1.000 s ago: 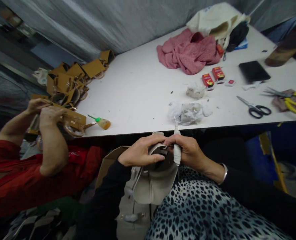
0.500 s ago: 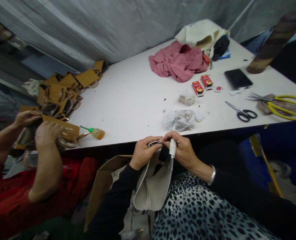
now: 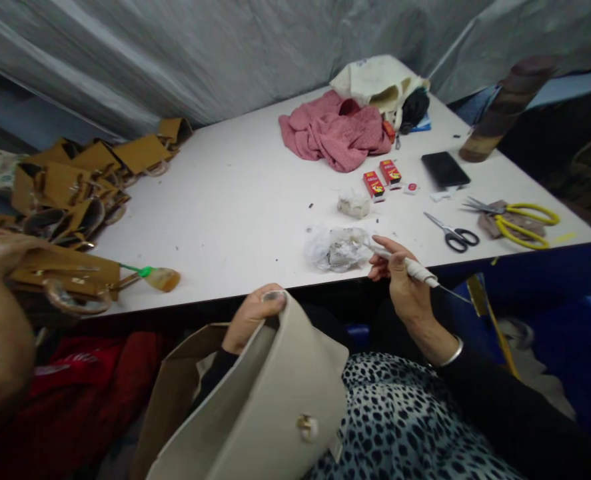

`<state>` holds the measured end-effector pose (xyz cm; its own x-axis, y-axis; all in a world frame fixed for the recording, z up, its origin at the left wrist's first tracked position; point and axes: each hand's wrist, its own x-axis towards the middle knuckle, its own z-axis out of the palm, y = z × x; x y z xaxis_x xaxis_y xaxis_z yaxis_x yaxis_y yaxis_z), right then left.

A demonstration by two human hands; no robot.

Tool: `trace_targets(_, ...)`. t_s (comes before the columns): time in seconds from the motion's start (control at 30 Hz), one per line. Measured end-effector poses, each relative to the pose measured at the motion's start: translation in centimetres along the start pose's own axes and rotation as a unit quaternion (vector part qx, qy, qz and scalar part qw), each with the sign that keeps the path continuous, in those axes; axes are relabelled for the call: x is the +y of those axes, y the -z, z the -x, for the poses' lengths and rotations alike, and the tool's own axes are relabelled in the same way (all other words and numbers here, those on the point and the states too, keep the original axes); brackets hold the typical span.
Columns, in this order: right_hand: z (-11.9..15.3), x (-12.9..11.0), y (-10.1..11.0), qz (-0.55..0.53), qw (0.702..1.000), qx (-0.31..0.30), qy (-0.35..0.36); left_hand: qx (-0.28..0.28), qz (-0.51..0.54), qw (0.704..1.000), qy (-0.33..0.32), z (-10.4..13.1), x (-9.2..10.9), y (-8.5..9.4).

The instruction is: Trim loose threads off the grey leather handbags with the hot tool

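My left hand (image 3: 249, 320) is closed on the upper edge of a beige handbag (image 3: 280, 393), pinching it between thumb and fingers. The bag lies tilted over my lap, its mouth partly open and a small metal clasp (image 3: 306, 428) on its face. In my right hand (image 3: 406, 288) is a thin tool with a white wrapped handle (image 3: 420, 272), held pen-like. A slender wire-like end sticks out to the right. Its other end lies by a crumpled clear plastic bag (image 3: 342, 248) with whitish stuff in it, at the table's front edge; whether they touch I cannot tell.
Black-handled scissors (image 3: 452, 233), yellow-handled snips (image 3: 518, 220), a dark phone (image 3: 445, 170), red boxes (image 3: 374, 185) and a pink cloth (image 3: 335, 130) lie on the white table (image 3: 215, 200). At left, a co-worker's arm (image 3: 0, 320) reaches to brown bags (image 3: 75, 270) beside a green-tipped bottle (image 3: 162, 279).
My right hand has moved away from the bag, rightward to the plastic bag, with the tool. The handbag has turned and come up nearer. The whole view has shifted.
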<state>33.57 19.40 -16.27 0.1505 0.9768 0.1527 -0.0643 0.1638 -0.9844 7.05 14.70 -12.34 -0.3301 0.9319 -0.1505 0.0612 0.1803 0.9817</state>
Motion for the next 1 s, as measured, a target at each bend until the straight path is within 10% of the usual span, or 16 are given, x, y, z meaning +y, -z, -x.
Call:
trace_targets(0.2, -1.8, 0.5, 0.0, 0.069, 0.998, 0.006, -0.009, -0.125, 0.089, 0.972, 0.176, 1.0, -3.3, -6.3)
trace_targets(1.0, -4.7, 2.2, -0.8, 0.314, 0.917, -0.097, 0.226, -0.112, -0.047, 0.982, 0.142, -0.1, -2.6, -8.5)
